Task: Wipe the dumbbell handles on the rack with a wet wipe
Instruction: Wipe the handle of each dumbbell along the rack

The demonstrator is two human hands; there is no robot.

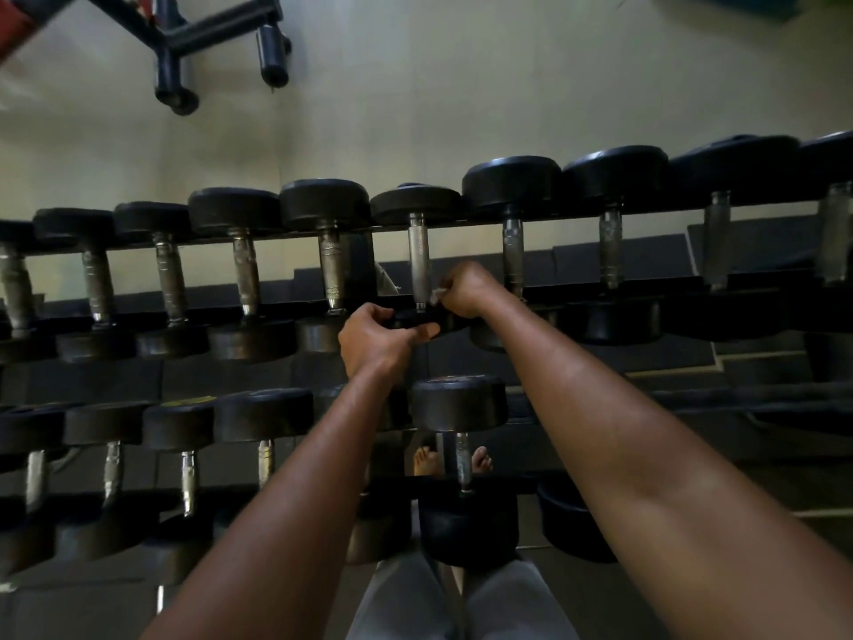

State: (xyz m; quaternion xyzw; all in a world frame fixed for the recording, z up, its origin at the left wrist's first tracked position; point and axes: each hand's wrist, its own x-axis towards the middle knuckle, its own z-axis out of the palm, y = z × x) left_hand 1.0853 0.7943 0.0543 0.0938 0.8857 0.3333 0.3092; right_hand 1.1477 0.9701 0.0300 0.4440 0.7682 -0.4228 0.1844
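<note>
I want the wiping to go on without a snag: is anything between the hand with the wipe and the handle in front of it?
Nothing visible. The right hand grips the wipe right beside the lower end of the handle. The left hand holds that dumbbell's near weight, below the handle.

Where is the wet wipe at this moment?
The wet wipe is bunched in the right hand, at the near end of a dumbbell handle on the upper rack row, centre of view.

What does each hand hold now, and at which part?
The right hand pinches a small white wet wipe beside a dumbbell handle. The left hand grips that dumbbell's near head at its rim.
</note>
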